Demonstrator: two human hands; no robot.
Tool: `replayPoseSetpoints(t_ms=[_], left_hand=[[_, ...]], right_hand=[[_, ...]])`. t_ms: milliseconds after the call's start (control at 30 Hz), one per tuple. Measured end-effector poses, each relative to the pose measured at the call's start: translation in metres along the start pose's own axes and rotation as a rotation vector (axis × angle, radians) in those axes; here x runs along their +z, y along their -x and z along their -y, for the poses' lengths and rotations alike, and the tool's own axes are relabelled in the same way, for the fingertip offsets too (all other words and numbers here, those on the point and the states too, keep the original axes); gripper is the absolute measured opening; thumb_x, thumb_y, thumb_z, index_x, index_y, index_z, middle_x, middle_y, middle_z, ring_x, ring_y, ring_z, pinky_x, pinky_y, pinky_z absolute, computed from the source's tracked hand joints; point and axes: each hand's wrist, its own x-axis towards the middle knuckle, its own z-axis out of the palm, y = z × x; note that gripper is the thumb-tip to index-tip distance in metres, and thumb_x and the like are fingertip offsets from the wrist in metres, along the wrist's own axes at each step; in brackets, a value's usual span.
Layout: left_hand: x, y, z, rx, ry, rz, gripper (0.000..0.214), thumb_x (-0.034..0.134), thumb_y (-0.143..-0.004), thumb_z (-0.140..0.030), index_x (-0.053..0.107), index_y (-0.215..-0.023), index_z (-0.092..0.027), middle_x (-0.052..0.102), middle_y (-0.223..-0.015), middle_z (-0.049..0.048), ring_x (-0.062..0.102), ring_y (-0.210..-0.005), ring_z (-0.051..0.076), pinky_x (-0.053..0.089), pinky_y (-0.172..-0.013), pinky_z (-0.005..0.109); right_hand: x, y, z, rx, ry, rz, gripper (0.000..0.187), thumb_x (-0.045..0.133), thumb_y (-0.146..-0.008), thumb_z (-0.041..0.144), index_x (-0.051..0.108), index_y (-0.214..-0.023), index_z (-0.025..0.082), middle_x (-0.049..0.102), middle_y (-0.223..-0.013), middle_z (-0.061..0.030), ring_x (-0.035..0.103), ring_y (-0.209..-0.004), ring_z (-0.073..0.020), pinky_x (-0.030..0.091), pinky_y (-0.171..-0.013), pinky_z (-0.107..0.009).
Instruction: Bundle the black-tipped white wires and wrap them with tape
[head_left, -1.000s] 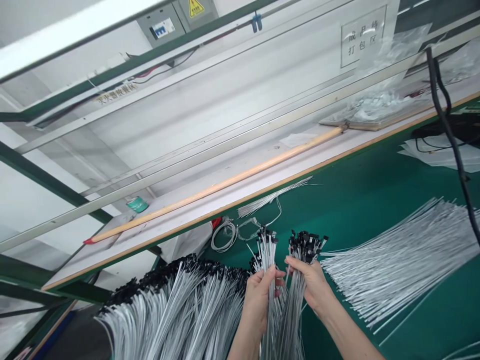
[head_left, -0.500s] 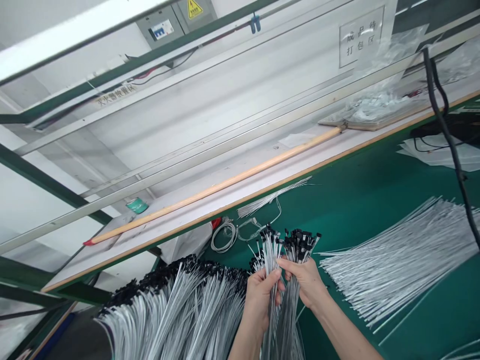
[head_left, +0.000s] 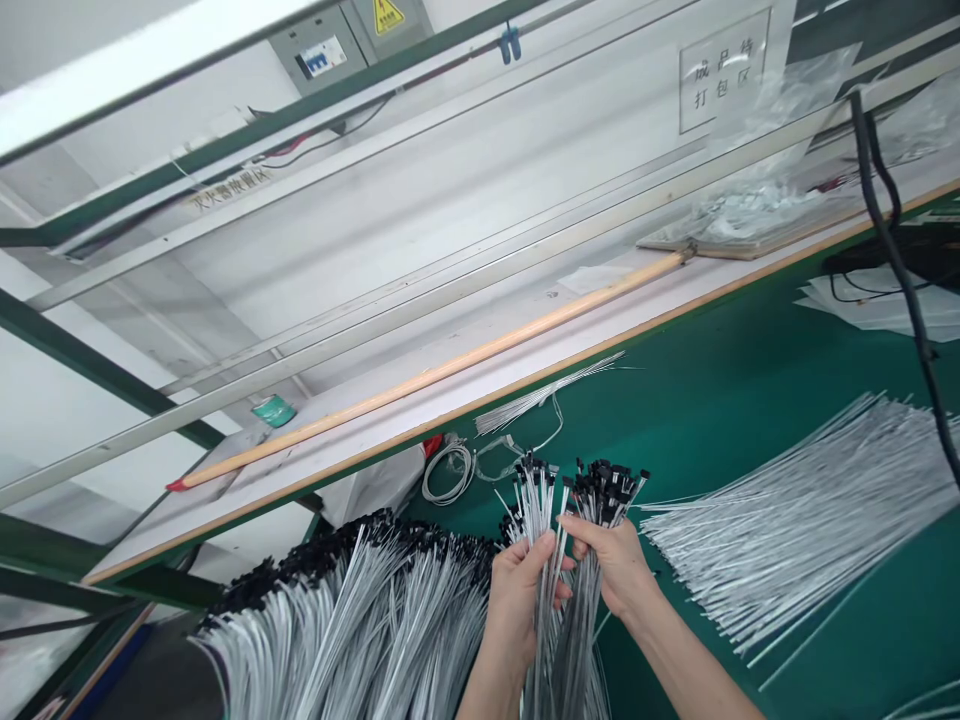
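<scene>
Strands: left bundle [head_left: 536, 510] and right bundle [head_left: 589, 610], grey with black tips, held side by side above the near part of the green worktop [head_left: 720, 380].
Left hand [head_left: 514, 585]: thumb and fingers clamped on the left bundle.
Right hand [head_left: 615, 560]: fingers closed around the right bundle, thumb tip at a strand between the two.
Heap [head_left: 390, 630]: more black-tipped strands, left of the left hand.
Pile [head_left: 802, 520]: grey strands lying flat, right.
Shelf [head_left: 645, 302]: far, bearing a wooden pole [head_left: 450, 368].

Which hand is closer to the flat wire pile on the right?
Right. Your right hand is just left of the wire pile; your left hand is farther left, beyond the right.
</scene>
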Motion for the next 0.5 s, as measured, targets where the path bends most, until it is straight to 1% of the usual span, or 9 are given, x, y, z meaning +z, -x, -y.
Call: replayPoseSetpoints(t_ms=[100, 167, 233, 267, 333, 367, 433, 500], left_hand=[[0.0, 0.001, -0.001, -0.011, 0.005, -0.009, 0.035, 0.073, -0.061, -0.042, 0.064, -0.071, -0.01, 0.065, -0.059, 0.0049, 0.056, -0.042, 0.011, 0.037, -0.039, 0.02], [-0.001, 0.002, -0.002, -0.01, 0.007, -0.025, 0.035, 0.073, -0.06, -0.043, 0.064, -0.07, -0.011, 0.066, -0.062, 0.0052, 0.06, -0.05, 0.013, 0.041, -0.046, 0.021], [-0.002, 0.002, -0.003, -0.003, 0.007, -0.039, 0.035, 0.074, -0.059, -0.044, 0.064, -0.069, -0.011, 0.066, -0.066, 0.0057, 0.061, -0.058, 0.013, 0.044, -0.053, 0.022], [-0.003, 0.001, -0.004, 0.003, 0.008, -0.04, 0.035, 0.074, -0.059, -0.044, 0.064, -0.068, -0.011, 0.066, -0.067, 0.0056, 0.061, -0.06, 0.013, 0.044, -0.055, 0.022], [-0.005, 0.001, -0.005, 0.014, 0.013, -0.019, 0.035, 0.072, -0.061, -0.044, 0.064, -0.068, -0.011, 0.063, -0.061, 0.0029, 0.058, -0.055, 0.01, 0.042, -0.053, 0.02], [-0.006, 0.0, -0.005, 0.015, 0.017, 0.0, 0.035, 0.072, -0.062, -0.044, 0.064, -0.068, -0.011, 0.06, -0.055, 0.0006, 0.054, -0.049, 0.009, 0.039, -0.049, 0.019], [-0.006, 0.0, -0.006, 0.014, 0.018, 0.046, 0.035, 0.07, -0.063, -0.045, 0.063, -0.07, -0.011, 0.051, -0.044, -0.0039, 0.043, -0.036, 0.005, 0.031, -0.04, 0.019], [-0.006, 0.001, -0.005, 0.019, 0.016, 0.086, 0.033, 0.068, -0.065, -0.043, 0.061, -0.073, -0.012, 0.047, -0.041, -0.0061, 0.034, -0.03, 0.003, 0.023, -0.036, 0.019]], right_hand=[[0.0, 0.0, 0.003, -0.006, 0.011, 0.036, 0.032, 0.077, -0.052, 0.028, 0.05, -0.039, 0.016, 0.047, -0.036, 0.0026, 0.045, -0.037, -0.0118, 0.039, -0.042, -0.027], [-0.002, 0.001, 0.005, 0.012, 0.006, 0.048, 0.032, 0.077, -0.053, 0.029, 0.051, -0.04, 0.016, 0.048, -0.037, 0.0025, 0.047, -0.038, -0.0125, 0.041, -0.044, -0.028], [-0.004, 0.001, 0.006, 0.028, -0.041, 0.026, 0.024, 0.079, -0.05, 0.028, 0.059, -0.051, 0.016, 0.056, -0.045, 0.0015, 0.052, -0.045, -0.0142, 0.044, -0.049, -0.028], [-0.006, 0.001, 0.006, 0.035, -0.072, 0.013, 0.024, 0.08, -0.048, 0.027, 0.063, -0.061, 0.016, 0.061, -0.053, 0.0004, 0.056, -0.05, -0.0153, 0.045, -0.052, -0.028], [-0.009, 0.0, 0.005, 0.057, -0.118, 0.014, 0.034, 0.081, -0.047, 0.026, 0.065, -0.075, 0.016, 0.067, -0.067, -0.0023, 0.06, -0.061, -0.0177, 0.047, -0.057, -0.029], [-0.01, 0.0, 0.004, 0.073, -0.119, 0.039, 0.032, 0.081, -0.049, 0.026, 0.065, -0.075, 0.016, 0.068, -0.068, -0.0034, 0.061, -0.062, -0.018, 0.047, -0.057, -0.029], [-0.012, -0.001, 0.002, 0.085, -0.108, 0.103, 0.023, 0.078, -0.054, 0.028, 0.061, -0.062, 0.015, 0.063, -0.055, -0.0022, 0.057, -0.052, -0.0159, 0.045, -0.052, -0.028], [-0.012, -0.003, 0.001, 0.064, -0.137, 0.157, 0.024, 0.076, -0.056, 0.027, 0.055, -0.052, 0.016, 0.052, -0.041, 0.0026, 0.048, -0.041, -0.0111, 0.04, -0.045, -0.025]])
